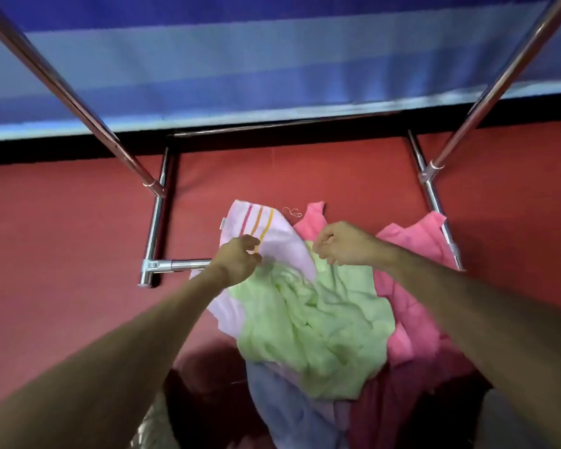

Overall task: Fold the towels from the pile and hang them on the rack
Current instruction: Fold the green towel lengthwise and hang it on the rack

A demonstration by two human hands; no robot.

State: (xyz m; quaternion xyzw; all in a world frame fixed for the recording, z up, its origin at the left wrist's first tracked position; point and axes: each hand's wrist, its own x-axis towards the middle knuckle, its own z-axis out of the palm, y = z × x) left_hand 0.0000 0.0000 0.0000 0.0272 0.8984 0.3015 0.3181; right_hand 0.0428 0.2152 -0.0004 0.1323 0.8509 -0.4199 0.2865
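A pile of towels lies on the red floor between the rack's legs. On top is a crumpled light green towel point(318, 322). Under it are a pale pink towel with red, orange and yellow stripes point(266, 228), a bright pink towel point(412, 254) and a light blue towel point(282, 403). My left hand point(237, 260) pinches the green towel's upper left edge. My right hand point(340, 243) pinches its upper right edge. The chrome rack point(153, 228) stands over the pile, with its two uprights rising past the camera.
A blue striped cloth point(272, 59) hangs along the wall behind the rack. The rack's base bars point(188, 264) lie on the red floor left and right of the pile. A loose thread point(292, 212) lies beyond the towels.
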